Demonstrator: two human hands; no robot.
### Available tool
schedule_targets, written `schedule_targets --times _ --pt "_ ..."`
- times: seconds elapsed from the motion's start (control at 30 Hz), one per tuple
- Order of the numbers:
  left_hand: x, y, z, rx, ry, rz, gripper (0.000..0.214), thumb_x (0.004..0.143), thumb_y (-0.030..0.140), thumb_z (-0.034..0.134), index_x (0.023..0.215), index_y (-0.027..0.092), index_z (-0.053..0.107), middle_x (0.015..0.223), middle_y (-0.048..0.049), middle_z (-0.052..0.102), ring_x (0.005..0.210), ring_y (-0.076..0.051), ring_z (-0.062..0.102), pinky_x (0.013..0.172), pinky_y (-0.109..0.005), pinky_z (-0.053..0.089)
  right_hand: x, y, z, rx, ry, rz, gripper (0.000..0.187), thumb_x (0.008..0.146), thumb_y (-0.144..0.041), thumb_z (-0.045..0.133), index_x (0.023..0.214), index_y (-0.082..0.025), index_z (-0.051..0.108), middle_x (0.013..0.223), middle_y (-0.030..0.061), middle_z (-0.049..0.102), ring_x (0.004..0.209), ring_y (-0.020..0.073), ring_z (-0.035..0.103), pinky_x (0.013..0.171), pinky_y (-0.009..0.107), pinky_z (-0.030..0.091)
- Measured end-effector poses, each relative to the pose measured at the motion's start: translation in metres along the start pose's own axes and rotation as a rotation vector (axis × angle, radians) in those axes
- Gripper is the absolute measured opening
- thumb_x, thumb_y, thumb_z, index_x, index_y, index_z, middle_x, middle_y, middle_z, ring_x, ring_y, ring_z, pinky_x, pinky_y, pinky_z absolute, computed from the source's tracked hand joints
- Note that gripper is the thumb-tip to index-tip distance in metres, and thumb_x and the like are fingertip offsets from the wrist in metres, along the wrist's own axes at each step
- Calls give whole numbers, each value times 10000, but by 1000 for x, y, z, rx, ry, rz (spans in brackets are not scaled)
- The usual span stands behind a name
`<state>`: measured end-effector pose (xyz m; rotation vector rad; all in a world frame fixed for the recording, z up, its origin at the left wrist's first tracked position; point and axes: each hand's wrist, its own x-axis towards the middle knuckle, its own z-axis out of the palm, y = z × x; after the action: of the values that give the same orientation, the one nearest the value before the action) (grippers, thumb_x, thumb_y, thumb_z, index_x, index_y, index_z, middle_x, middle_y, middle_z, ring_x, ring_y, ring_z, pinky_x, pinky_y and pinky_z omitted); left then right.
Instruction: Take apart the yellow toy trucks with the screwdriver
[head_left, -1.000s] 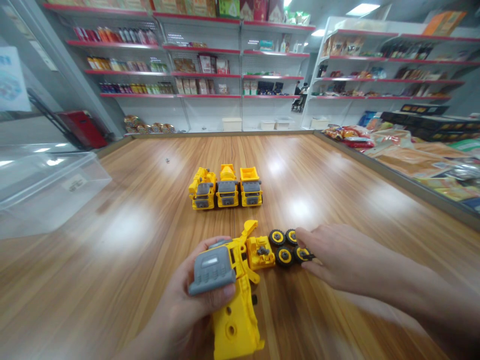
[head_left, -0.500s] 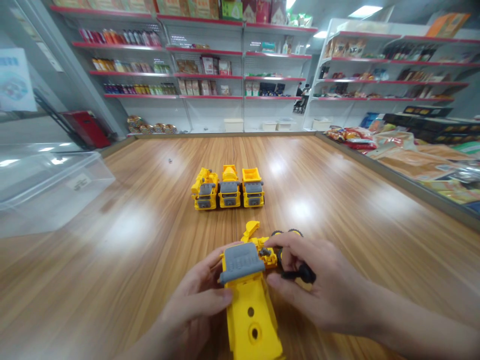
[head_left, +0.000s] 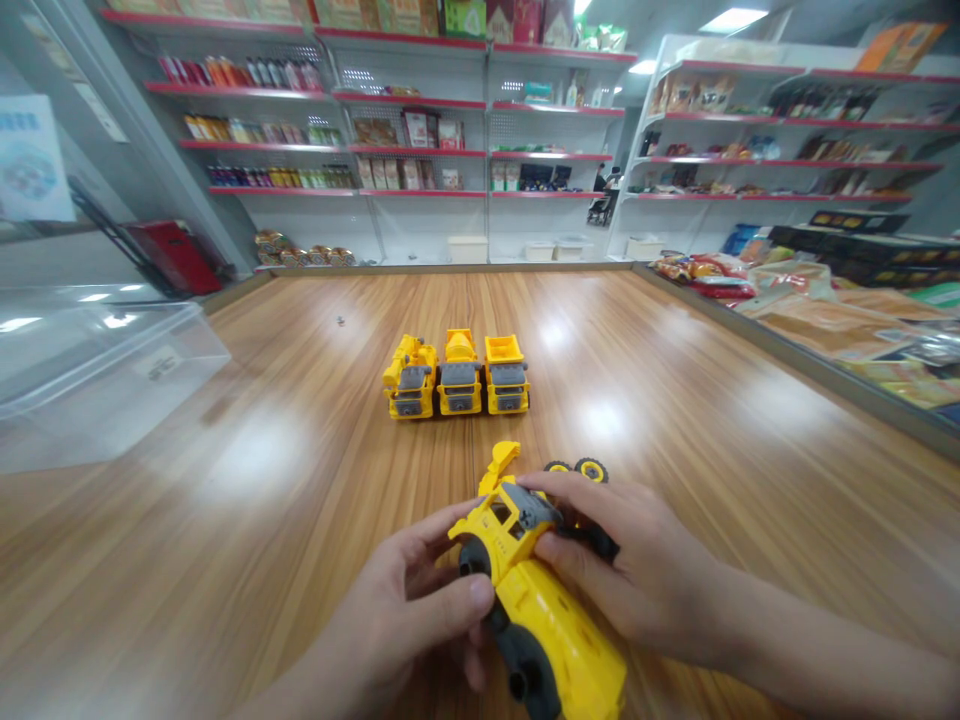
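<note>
Yellow plastic truck body is grasped by your left hand and right hand, seemingly for orienting it, which calls next for steady support

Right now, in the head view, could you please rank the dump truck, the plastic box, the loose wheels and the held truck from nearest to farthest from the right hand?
From the right hand:
1. Held truck: touching it, on its left.
2. Loose wheels: just beyond it.
3. Dump truck: farther ahead, to the left.
4. Plastic box: far left.
</note>
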<state>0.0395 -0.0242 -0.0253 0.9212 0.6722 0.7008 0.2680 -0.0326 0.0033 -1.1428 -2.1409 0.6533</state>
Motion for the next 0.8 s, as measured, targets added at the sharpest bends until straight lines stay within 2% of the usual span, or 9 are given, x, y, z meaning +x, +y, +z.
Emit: schedule_targets --times 0.07,0.2,0.3,0.37,0.47,0.53,0.67,0.73,0.8 --pt "0 0 1 12 12 5 506 775 350 776 1241 209 637 835 -55 676 560 -126 634 464 -221 545 -1 1 1 -1 16 10 319 944 -270 566 1262 -248 551 1049 6 715 879 149 670 751 261 498" --pt "-1 5 8 -82 90 -32 425 796 301 762 1198 206 660 927 -75 720 604 -128 645 550 -246 552 -1 1 2 -24 86 47 255 936 -297 587 1179 -222 598 900 6 701 740 130 637 630 237 468" --pt "-2 14 15 -173 186 -45 350 822 275 732 1160 199 682 1014 -91 733 740 -169 684 596 -241 545 -1 -2 -3 29 137 23 193 942 -307 572 1102 -207 614 689 -36 599 564 97 540 517 217 404" --pt "-3 20 19 -211 256 -26 328 837 275 711 1151 184 686 1051 -103 734 844 -205 697 613 -237 546 -2 -6 -6 96 144 -46 260 903 -370 633 1088 -190 607 644 -49 546 516 90 504 479 209 390" --pt "-4 28 22 -241 341 -23 323 848 229 690 1165 170 671 1073 -107 734 893 -220 699 596 -227 548 -3 -14 -9 83 171 -168 534 732 -474 802 1118 -170 594 729 -18 620 562 106 569 525 212 459" --pt "-5 31 22 -255 367 -38 323 849 180 682 1171 178 661 1060 -91 735 871 -202 701 598 -219 557 -3 -17 -8 6 195 -213 558 691 -437 841 1122 -178 598 783 2 670 588 117 604 557 217 485" --pt "-7 30 17 -331 249 -38 256 872 198 655 1126 175 678 949 -63 724 797 -167 678 715 -272 596 -1 -16 -6 -40 265 -167 304 809 -232 727 1092 -195 621 786 7 690 603 118 618 569 215 490" --pt "-7 26 14 -405 143 -63 237 922 299 582 1068 150 693 895 -72 700 756 -166 661 732 -314 600 0 -14 -6 72 292 -79 230 857 -197 656 1085 -197 630 804 12 691 635 121 630 596 221 502" --pt "-8 22 11 -485 54 -128 352 958 417 483 1030 140 689 874 -81 676 715 -174 652 712 -360 603 1 -12 -7 279 292 62 155 915 -244 604 1060 -201 639 826 18 683 661 122 631 600 222 508"
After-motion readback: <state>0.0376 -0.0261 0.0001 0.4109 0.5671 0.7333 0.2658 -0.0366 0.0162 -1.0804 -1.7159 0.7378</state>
